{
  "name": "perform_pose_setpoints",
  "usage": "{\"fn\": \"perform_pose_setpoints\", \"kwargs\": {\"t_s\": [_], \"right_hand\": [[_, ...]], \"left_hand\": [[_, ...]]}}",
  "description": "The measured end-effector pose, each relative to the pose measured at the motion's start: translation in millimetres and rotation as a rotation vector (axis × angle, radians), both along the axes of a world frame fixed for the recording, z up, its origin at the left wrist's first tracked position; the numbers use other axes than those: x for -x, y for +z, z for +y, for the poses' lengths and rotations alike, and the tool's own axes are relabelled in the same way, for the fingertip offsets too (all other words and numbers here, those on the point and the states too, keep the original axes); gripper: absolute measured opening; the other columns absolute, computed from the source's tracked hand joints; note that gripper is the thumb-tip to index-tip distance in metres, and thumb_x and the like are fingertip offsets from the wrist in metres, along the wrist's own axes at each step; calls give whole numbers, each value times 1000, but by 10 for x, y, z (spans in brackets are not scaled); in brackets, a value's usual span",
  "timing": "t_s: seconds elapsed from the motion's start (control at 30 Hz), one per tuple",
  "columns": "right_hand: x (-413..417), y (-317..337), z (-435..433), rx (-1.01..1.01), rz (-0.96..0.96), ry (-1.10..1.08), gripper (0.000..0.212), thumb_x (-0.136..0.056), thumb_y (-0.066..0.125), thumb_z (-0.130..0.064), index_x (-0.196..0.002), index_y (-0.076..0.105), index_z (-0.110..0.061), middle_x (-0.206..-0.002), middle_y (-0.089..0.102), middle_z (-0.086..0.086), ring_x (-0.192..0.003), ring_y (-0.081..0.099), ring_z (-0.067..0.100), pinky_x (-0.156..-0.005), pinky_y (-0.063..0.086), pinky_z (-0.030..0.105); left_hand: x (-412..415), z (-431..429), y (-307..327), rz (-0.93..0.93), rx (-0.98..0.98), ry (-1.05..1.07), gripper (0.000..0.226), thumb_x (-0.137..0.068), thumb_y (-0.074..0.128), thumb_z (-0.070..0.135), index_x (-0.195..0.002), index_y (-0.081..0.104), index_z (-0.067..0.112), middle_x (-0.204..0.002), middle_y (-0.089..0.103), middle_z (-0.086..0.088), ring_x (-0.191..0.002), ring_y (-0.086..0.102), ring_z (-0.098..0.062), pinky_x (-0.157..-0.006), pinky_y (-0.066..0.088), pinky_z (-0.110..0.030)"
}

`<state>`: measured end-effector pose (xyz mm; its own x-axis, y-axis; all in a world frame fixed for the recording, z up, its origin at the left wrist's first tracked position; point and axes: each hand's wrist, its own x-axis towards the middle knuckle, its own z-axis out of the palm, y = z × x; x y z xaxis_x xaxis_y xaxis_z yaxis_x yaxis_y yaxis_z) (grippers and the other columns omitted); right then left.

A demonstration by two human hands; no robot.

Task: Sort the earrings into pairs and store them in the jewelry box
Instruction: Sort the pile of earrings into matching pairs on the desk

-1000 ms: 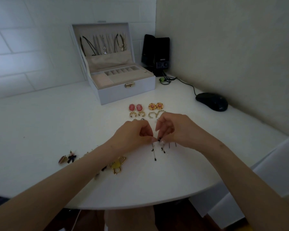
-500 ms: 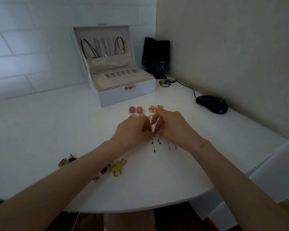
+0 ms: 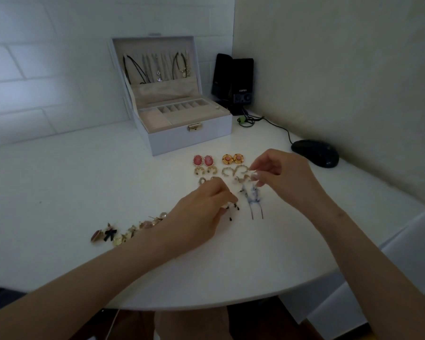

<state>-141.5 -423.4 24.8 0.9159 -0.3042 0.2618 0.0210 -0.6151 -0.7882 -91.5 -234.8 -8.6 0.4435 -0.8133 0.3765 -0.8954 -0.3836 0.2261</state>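
My left hand (image 3: 201,212) pinches a dangling earring with black beads (image 3: 232,210) just above the table. My right hand (image 3: 280,173) hovers with loosely curled fingers, its tips beside small gold earrings (image 3: 243,179), and I see nothing held in it. A pair of long blue drop earrings (image 3: 253,200) lies on the table under it. Beyond my hands lie sorted pairs: pink ovals (image 3: 203,160), orange-and-gold rounds (image 3: 233,158) and gold hoops (image 3: 205,170). The white jewelry box (image 3: 189,138) stands open behind them.
A row of loose, unsorted earrings (image 3: 123,231) lies left of my left forearm. A black mouse (image 3: 315,153) sits at the right and black speakers (image 3: 233,82) stand in the corner, with a cable (image 3: 275,123) on the table. The rounded table edge (image 3: 231,306) is near me.
My hands have parted. The right hand let go of the blue drop earrings and moved up and right. The left hand drew back left with the black-beaded earring.
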Motion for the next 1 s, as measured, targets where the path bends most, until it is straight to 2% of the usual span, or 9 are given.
{"fn": "perform_pose_setpoints", "kwargs": {"t_s": [0.13, 0.3, 0.5, 0.6, 0.73, 0.8, 0.87, 0.93, 1.0], "right_hand": [[29, -32, 23, -4, 11, 10, 10, -83, 65, -5, -81, 66, -14, -75, 70, -1, -63, 66, 10, -65, 51, 11], [36, -39, 43, -12, -1, 24, 9, -83, 64, -5, -81, 67, -14, -76, 70, 0, -62, 66, 9, -62, 50, 9], [54, -56, 37, -18, 3, 40, 11, -83, 64, -3, -80, 66, -14, -77, 71, 2, -62, 66, 9, -64, 50, 10], [61, -59, 58, 6, 12, 63, 12, -83, 64, -4, -80, 66, -15, -75, 70, -2, -59, 64, 3, -63, 48, 8], [90, -78, 117, 63, 67, 128, 13, -82, 64, -1, -82, 65, -14, -72, 69, -11, -60, 61, -8, -58, 42, 3], [99, -99, 152, 106, 85, 139, 15, -83, 62, -3, -83, 62, -17, -72, 71, -12, -69, 65, 0, -61, 45, 10], [90, -116, 186, 149, 91, 145, 15, -83, 62, -6, -82, 60, -20, -74, 72, -13, -78, 66, 11, -74, 49, 22], [67, -125, 222, 180, 85, 147, 12, -83, 62, -8, -82, 60, -20, -76, 72, -12, -81, 67, 12, -80, 50, 30], [37, -134, 248, 189, 83, 134, 11, -83, 63, -9, -81, 60, -20, -74, 69, -15, -80, 67, 11, -79, 50, 29]], "left_hand": [[-15, -20, -72, -36, -26, 32, 33, -88, 57, 11, -121, 58, 11, -105, 50, -7, -91, 50, -21, -70, 47, -30], [-116, -93, -106, -74, -85, 42, 38, -88, 58, 21, -125, 56, 11, -103, 50, -9, -88, 49, -23, -71, 41, -27], [-162, -110, -66, -101, -116, 17, 35, -85, 50, 27, -111, 63, 8, -94, 53, -9, -78, 52, -23, -65, 38, -25], [-166, -96, -32, -93, -119, -12, 31, -86, 53, 22, -113, 63, 8, -96, 55, -8, -80, 53, -23, -66, 42, -27], [-162, -36, 27, -18, -52, 18, 32, -92, 52, 14, -124, 53, 14, -110, 53, -3, -98, 50, -17, -79, 40, -23], [-176, 4, 50, -11, -8, 78, 28, -92, 52, 11, -120, 55, 14, -110, 53, -1, -100, 50, -16, -81, 44, -25], [-204, 34, 59, -26, 5, 131, 24, -90, 53, 8, -113, 58, 11, -107, 54, -4, -99, 51, -19, -79, 46, -30], [-217, 55, 56, -38, -18, 154, 23, -89, 54, 8, -112, 60, 11, -108, 55, -4, -100, 50, -22, -77, 40, -26], [-215, 65, 37, -40, -46, 141, 24, -90, 53, 9, -113, 60, 13, -110, 55, -3, -102, 48, -20, -77, 33, -21]]}}
